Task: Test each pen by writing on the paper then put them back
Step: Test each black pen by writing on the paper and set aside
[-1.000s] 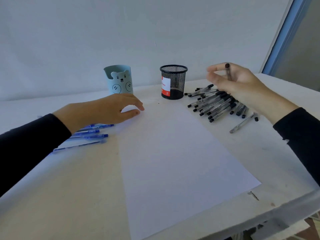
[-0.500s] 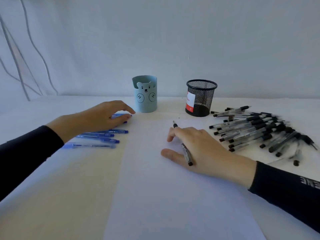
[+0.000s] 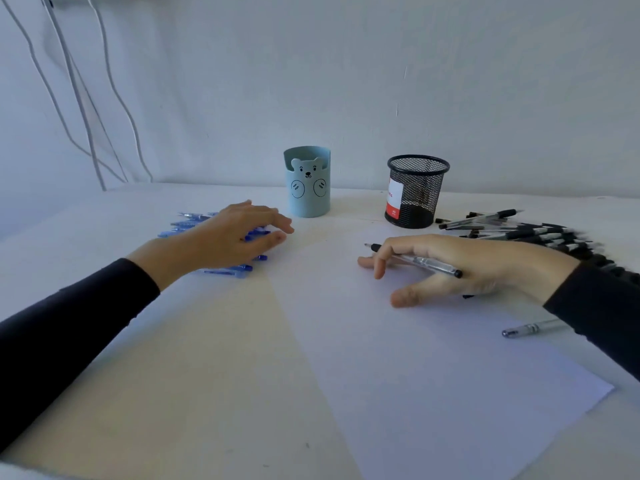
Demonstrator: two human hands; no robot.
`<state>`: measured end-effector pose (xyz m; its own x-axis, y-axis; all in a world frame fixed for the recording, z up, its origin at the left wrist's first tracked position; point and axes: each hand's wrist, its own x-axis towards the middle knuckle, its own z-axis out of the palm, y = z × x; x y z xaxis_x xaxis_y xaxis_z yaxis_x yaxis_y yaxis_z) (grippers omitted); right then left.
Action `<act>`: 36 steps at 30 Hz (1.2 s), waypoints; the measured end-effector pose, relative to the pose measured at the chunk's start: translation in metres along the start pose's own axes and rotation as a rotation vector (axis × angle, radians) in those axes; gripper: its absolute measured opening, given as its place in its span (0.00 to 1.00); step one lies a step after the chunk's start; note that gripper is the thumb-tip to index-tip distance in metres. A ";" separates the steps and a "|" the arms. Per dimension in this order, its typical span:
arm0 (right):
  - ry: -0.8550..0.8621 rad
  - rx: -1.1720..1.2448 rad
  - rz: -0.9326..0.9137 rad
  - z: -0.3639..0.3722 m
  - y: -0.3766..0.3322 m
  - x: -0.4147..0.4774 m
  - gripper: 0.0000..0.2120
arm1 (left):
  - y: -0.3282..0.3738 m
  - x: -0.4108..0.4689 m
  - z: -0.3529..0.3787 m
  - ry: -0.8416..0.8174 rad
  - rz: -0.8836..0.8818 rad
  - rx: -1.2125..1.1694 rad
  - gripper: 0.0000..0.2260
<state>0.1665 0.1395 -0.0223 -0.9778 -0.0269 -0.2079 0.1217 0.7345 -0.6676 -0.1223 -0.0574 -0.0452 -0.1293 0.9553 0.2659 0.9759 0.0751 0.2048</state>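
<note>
black wire-mesh cup (image 3: 415,192), matt paper (image 3: 433,358)

Cool, dim, even light; soft shadows, wide-angle bending, blurred edges.

The left hand (image 3: 235,237) is covering many blue pens (image 3: 187,225); fingers (image 3: 380,266) of the right hand (image 3: 478,268) are hiding part of the pen (image 3: 426,263) they are gripping; the black pens (image 3: 540,233) are blurring rightward and lying partly under the sleeve (image 3: 595,306), which is also hiding the rear of the loose pen (image 3: 526,329).
</note>
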 end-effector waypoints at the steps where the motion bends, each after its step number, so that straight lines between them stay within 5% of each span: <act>1: 0.003 0.006 0.000 0.000 -0.002 -0.002 0.12 | 0.000 -0.002 -0.002 -0.007 0.022 -0.023 0.21; 5: 0.209 0.086 0.017 -0.002 -0.019 0.009 0.12 | -0.006 -0.002 -0.008 -0.010 0.049 -0.038 0.18; 7: 0.408 0.153 0.033 -0.003 -0.028 0.027 0.18 | -0.011 0.012 -0.013 0.146 -0.051 -0.048 0.13; 9: 0.542 -0.031 0.004 0.000 -0.033 0.044 0.16 | -0.010 0.035 -0.015 0.281 -0.241 -0.144 0.17; 11: 0.537 -0.278 0.090 0.010 -0.035 0.058 0.17 | -0.009 0.058 -0.014 0.268 -0.450 -0.388 0.30; 14: 0.462 -0.290 0.269 0.034 -0.031 0.071 0.25 | -0.013 0.088 -0.006 0.150 -0.532 -0.635 0.45; 20: 0.599 -0.228 0.198 0.045 -0.018 0.088 0.23 | -0.016 0.111 0.011 0.213 -0.465 -0.668 0.36; 29: 0.550 -0.253 0.093 0.038 -0.002 0.086 0.19 | -0.018 0.099 0.011 0.250 -0.433 -0.642 0.35; 33: 1.072 -0.416 -0.146 0.013 -0.003 0.081 0.13 | -0.017 0.095 0.009 0.249 -0.421 -0.669 0.33; 36: 1.342 -0.384 0.048 -0.028 0.002 0.072 0.25 | -0.016 0.093 0.008 0.244 -0.425 -0.682 0.33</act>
<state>0.0919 0.1582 -0.0182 -0.4156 0.5047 0.7567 0.3188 0.8600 -0.3985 -0.1483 0.0326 -0.0317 -0.5727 0.7904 0.2175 0.5257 0.1505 0.8373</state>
